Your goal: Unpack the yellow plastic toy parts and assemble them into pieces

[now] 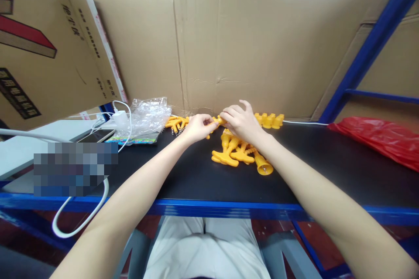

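The left hand (199,127) pinches a yellow plastic piece (217,120) above the counter (190,178); the right hand (241,121) covers its other end, grip hidden. Work seems midway, yellow T-handles (225,158) lying loose nearby.

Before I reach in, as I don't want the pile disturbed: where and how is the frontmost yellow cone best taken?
Probably take the yellow cone across the outside of its flared end, coming from the front edge of the black worktop: it lies on its side, mouth toward that edge, while its narrower end points back toward the other yellow pieces.
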A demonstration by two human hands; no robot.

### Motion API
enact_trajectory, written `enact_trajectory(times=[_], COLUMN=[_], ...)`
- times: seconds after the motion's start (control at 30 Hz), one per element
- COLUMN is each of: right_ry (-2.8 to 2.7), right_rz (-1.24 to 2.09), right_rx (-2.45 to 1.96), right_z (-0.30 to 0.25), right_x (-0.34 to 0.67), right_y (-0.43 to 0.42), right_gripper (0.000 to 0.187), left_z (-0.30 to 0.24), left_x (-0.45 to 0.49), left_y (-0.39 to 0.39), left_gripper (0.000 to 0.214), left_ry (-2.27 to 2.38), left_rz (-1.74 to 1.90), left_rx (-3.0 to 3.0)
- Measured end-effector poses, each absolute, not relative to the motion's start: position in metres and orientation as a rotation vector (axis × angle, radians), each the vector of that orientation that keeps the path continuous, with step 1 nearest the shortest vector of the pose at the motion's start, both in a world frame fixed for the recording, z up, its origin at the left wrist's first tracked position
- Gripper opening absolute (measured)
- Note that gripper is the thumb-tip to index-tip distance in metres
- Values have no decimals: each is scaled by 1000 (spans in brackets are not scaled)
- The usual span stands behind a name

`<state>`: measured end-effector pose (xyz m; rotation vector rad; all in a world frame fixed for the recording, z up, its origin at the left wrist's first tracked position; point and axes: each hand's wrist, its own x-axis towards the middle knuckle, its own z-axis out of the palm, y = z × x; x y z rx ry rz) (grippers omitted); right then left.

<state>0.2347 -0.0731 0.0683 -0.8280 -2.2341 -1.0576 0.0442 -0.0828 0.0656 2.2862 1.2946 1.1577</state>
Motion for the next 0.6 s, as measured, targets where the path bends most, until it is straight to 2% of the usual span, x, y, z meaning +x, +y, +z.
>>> enact_trajectory(times=[0.1,0.2,0.6], right_ry=[-2331,-2392,-2230], right_rz=[-969,-912,-1042], right_rx=[-780,-767,-821], right_z=[66,63,67], right_x=[236,235,232], right_y=[-72,-71,-70], right_gripper=[30,29,23], left_z=[64,62,66], left_x=[45,45,49], left_y=[-84,-83,-81], left_gripper=[23,21,25], left_ry=[1409,1429,1067], left_rz=[1200,1204,1096], left_rx=[2469,2556,1741])
